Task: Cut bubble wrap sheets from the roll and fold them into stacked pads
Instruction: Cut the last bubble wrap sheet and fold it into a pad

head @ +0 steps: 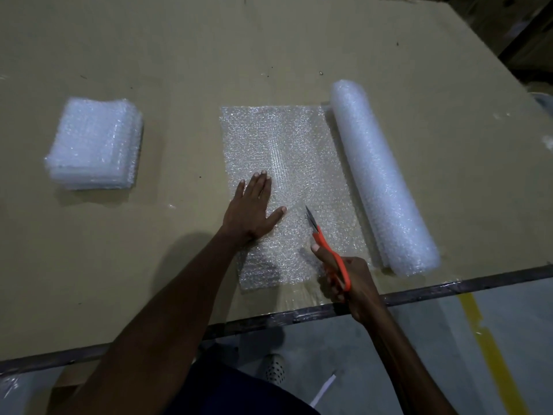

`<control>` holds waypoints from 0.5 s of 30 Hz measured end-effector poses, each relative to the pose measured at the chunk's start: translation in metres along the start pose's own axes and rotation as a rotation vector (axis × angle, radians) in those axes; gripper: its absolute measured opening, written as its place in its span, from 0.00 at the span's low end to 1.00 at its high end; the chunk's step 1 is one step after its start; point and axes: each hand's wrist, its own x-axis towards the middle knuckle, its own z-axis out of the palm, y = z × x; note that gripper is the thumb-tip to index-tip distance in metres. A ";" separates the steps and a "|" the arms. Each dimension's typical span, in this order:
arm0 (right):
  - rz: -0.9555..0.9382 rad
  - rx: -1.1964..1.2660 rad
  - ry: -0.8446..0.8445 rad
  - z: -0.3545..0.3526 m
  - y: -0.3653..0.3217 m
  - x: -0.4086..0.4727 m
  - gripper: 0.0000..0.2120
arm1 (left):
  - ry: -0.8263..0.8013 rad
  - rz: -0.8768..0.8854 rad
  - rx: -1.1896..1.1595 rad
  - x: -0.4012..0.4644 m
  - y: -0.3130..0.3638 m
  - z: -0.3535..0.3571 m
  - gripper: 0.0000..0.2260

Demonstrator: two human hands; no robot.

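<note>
Flat on the brown cardboard-covered table (209,55), the left hand (253,209) presses down with straight, spread fingers on a clear unrolled sheet of bubble wrap (287,163), near that sheet's left side. The sheet lies towards the table's near edge and runs back from it; its right side meets the long white bubble wrap roll (380,178), which lies just beside it, slanting from the near edge towards the far right corner. The right hand (348,280) grips the handles of orange-handled scissors (324,244), fingers curled round them, at the sheet's near right part. The grey blades point away from the person over the sheet, and look nearly closed. Well apart, towards the table's left edge, sits a squarish stack of folded white bubble wrap pads (95,143). A dark strip runs along the table's near edge.
</note>
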 end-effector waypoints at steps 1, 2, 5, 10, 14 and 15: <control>-0.005 0.009 -0.012 -0.002 0.005 -0.001 0.27 | 0.003 -0.001 -0.001 0.000 0.000 0.000 0.37; -0.005 0.020 -0.024 -0.004 0.010 -0.003 0.27 | 0.008 -0.001 -0.002 0.000 0.000 0.000 0.37; -0.003 0.038 -0.031 -0.004 0.014 -0.003 0.26 | 0.015 0.002 0.005 0.000 -0.001 0.001 0.37; -0.027 0.062 -0.030 0.004 -0.003 0.005 0.27 | -0.002 -0.002 0.008 0.001 -0.001 0.001 0.37; -0.032 0.046 -0.004 0.009 -0.009 0.011 0.24 | -0.007 -0.003 0.009 0.000 -0.001 -0.001 0.38; -0.021 0.029 0.002 0.008 -0.008 0.012 0.24 | -0.007 -0.004 0.006 0.000 -0.001 -0.001 0.38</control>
